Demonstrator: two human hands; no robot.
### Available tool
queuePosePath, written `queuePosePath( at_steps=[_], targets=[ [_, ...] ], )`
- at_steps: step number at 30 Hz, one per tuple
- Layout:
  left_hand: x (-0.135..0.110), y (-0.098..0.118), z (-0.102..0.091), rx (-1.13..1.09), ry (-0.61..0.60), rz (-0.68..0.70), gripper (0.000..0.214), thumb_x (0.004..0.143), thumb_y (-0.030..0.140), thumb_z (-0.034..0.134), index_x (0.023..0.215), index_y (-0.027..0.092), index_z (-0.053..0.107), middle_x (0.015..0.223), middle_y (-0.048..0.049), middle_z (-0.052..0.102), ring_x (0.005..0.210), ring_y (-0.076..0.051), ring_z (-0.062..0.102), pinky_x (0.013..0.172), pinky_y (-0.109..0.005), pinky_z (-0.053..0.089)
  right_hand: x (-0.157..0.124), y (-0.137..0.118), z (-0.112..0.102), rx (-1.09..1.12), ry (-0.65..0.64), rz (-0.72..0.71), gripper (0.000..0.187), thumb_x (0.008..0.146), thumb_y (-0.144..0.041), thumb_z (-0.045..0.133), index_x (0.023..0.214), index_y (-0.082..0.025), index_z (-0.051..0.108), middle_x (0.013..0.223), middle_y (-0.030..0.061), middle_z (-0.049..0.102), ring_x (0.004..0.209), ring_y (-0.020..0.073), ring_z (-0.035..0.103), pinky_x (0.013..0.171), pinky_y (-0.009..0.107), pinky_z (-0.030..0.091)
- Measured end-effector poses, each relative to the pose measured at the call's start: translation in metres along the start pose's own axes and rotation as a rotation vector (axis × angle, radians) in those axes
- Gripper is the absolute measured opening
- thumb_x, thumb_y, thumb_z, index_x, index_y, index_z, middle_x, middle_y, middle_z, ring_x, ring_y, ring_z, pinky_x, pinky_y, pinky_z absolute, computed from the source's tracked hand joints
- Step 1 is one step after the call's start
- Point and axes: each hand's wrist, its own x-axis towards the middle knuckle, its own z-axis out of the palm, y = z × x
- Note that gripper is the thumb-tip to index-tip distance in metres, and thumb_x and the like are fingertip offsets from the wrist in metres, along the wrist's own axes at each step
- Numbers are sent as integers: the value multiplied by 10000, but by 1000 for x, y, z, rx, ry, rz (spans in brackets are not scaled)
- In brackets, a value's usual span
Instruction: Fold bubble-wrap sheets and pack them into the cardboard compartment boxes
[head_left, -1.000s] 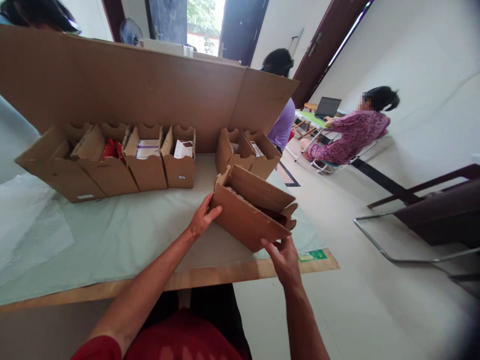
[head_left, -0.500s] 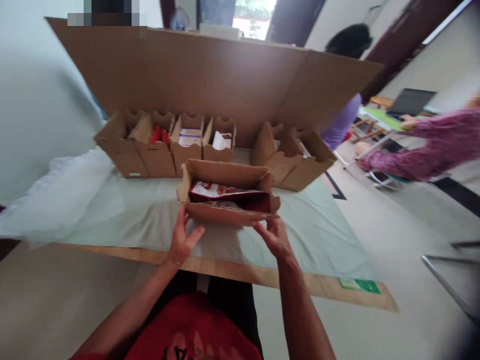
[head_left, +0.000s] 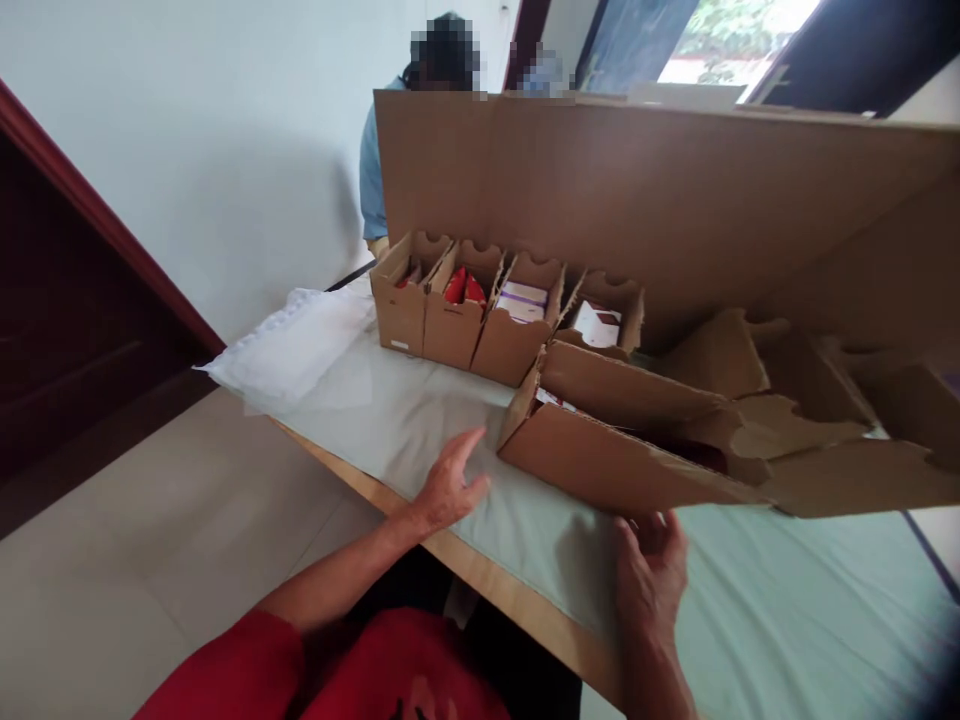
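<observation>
An open brown cardboard box point(head_left: 600, 455) lies on the pale green cloth point(head_left: 390, 420) of the table, holding a dark red and white packet that barely shows. My left hand point(head_left: 450, 485) hovers open just left of the box, fingers spread, touching nothing. My right hand point(head_left: 651, 565) is below the box's front wall, fingers curled up toward its lower edge; I cannot see whether they grip it.
A row of small cardboard boxes point(head_left: 502, 315) with red and white packets stands behind, against a tall cardboard screen point(head_left: 637, 200). More open boxes point(head_left: 825, 420) lie at the right. A person in blue point(head_left: 373, 175) stands behind the screen. A dark wooden door frame point(head_left: 90, 290) is at the left.
The view has swung left. The box has slid to the right on the table. My left hand has let go of it and now hovers beside it.
</observation>
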Motion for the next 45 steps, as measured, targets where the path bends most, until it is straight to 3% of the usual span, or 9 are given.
queuePosePath(
  at_steps=[6, 10, 14, 20, 26, 30, 34, 40, 45],
  targets=[
    [-11, -49, -126, 447, 316, -100, 348, 796, 199, 632, 1130, 226, 724, 1339, -146, 642, 1357, -365, 512, 1184, -614, 340, -8, -2, 3, -29, 34, 6, 748, 718, -437, 733, 1392, -227, 484, 1335, 133, 597, 1230, 303, 599, 1089, 534, 417],
    [-5, -62, -187, 850, 211, -177, 335, 771, 187, 640, 1094, 214, 724, 1307, -164, 669, 1358, -408, 478, 1114, -612, 347, -10, -15, 10, -151, -5, 27, 678, 735, -422, 686, 1357, -195, 540, 1266, 147, 643, 1137, 323, 634, 1028, 535, 452],
    [16, -60, -205, 1009, 47, -252, 197, 846, 145, 534, 880, 181, 725, 1005, -183, 733, 1089, -363, 633, 1009, -551, 379, -9, -17, 10, -205, 8, 38, 671, 703, -432, 686, 1314, -187, 559, 1254, 150, 643, 1075, 314, 640, 991, 526, 464],
    [28, -42, -208, 1001, 66, -224, 189, 850, 141, 518, 799, 163, 699, 930, -180, 732, 977, -344, 659, 908, -493, 423, -10, -18, 4, -302, -2, 28, 639, 713, -471, 684, 1262, -154, 592, 1201, 154, 658, 1010, 305, 651, 925, 489, 483],
    [0, 0, -174, 790, 90, 99, 199, 841, 133, 530, 903, 200, 707, 987, -99, 770, 977, -264, 690, 936, -438, 489, 12, -14, 2, -399, 2, 42, 604, 659, -593, 718, 1073, -158, 652, 1006, 130, 696, 891, 306, 640, 876, 507, 479],
    [-22, 31, -105, 526, -77, 439, 219, 835, 87, 531, 918, 200, 699, 1023, -84, 782, 944, -233, 705, 873, -406, 541, 21, -18, 8, -452, 13, 36, 588, 663, -619, 669, 1023, -155, 661, 944, 139, 704, 806, 297, 635, 795, 494, 496],
    [-47, 56, -37, 420, -301, 529, 206, 811, 74, 531, 881, 192, 683, 1040, -88, 777, 926, -231, 694, 884, -412, 538, -15, -42, -8, -478, 38, -201, 687, 769, -522, 674, 1334, -146, 568, 1272, 204, 640, 1055, 341, 650, 827, 490, 529],
    [-73, 65, 5, 343, -649, 586, 133, 801, 104, 554, 847, 181, 653, 1121, -123, 751, 984, -253, 668, 947, -431, 510, -90, -75, -40, -666, -671, -599, 740, 822, -112, 579, 1526, -300, 449, 1587, 124, 460, 1446, 323, 447, 1077, 527, 460],
    [-78, 67, 7, 318, -742, 566, 100, 831, 135, 546, 823, 187, 631, 903, -97, 726, 911, -247, 662, 942, -426, 510, -103, -65, -28, -784, -918, -602, 718, 710, 23, 512, 1352, -260, 662, 1523, 115, 552, 1483, 331, 407, 1102, 547, 427]
  ],
)
